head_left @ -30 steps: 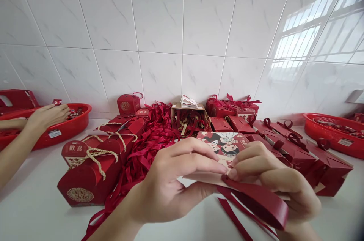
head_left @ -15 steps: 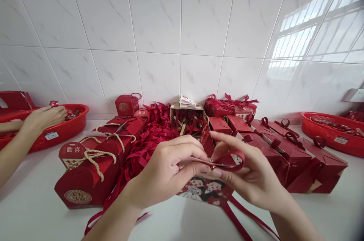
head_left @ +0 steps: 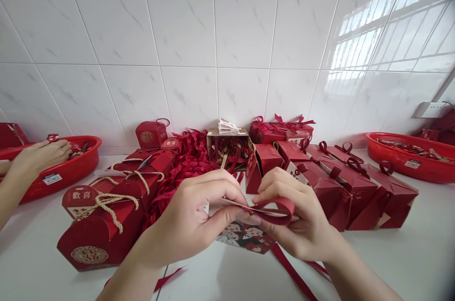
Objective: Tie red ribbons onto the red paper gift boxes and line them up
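Observation:
A red gift box (head_left: 249, 239) with a cartoon couple on its front hangs between my hands above the white tabletop. My left hand (head_left: 199, 218) is closed, thumb and fingers pinching the box's top edge. From the right, my right hand (head_left: 298, 218) is closed too, pinching the same top edge beside a wide loop of red ribbon (head_left: 286, 205). A small gold-coloured piece shows by the thumbs. Two ribbon tails (head_left: 291, 270) trail from under the box toward the front right. My fingers hide part of the box's top.
Red boxes with rope handles (head_left: 103, 230) stand left, beside a heap of loose ribbon (head_left: 194, 149). A carton (head_left: 245, 139) of ribbons is behind. More red boxes (head_left: 327, 187) fill the right. Red baskets (head_left: 412, 168) flank both sides; another person's hand (head_left: 42, 156) is over the left one.
My right fingers have come down and closed nearer to my left hand on the box's top. The ribbon loop now bulges wider. The view has shifted slightly to the right.

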`<action>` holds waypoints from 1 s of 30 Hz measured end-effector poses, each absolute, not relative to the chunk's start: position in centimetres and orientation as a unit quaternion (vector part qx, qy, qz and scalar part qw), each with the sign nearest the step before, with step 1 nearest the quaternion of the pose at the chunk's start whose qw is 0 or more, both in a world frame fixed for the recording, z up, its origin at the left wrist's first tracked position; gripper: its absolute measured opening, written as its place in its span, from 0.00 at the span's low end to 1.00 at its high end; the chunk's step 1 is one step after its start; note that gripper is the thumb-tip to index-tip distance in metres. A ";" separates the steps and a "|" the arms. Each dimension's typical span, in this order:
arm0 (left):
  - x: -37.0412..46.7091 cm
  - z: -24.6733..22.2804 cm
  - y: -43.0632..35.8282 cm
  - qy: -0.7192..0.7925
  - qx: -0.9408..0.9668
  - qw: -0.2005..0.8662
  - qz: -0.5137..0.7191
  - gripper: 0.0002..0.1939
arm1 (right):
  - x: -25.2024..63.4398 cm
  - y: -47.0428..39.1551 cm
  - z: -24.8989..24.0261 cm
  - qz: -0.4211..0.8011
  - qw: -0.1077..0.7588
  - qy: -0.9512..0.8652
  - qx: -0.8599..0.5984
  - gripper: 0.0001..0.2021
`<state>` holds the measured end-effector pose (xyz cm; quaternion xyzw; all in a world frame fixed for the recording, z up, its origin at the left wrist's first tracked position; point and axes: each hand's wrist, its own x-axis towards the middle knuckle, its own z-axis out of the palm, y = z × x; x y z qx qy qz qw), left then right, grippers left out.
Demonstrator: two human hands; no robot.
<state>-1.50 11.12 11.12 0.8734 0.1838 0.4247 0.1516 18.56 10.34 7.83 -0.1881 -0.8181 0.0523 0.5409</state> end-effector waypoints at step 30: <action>6.1 0.3 13.1 0.180 0.861 0.074 0.470 0.05 | 24.2 12.7 8.9 0.032 0.499 -0.659 -0.562 0.22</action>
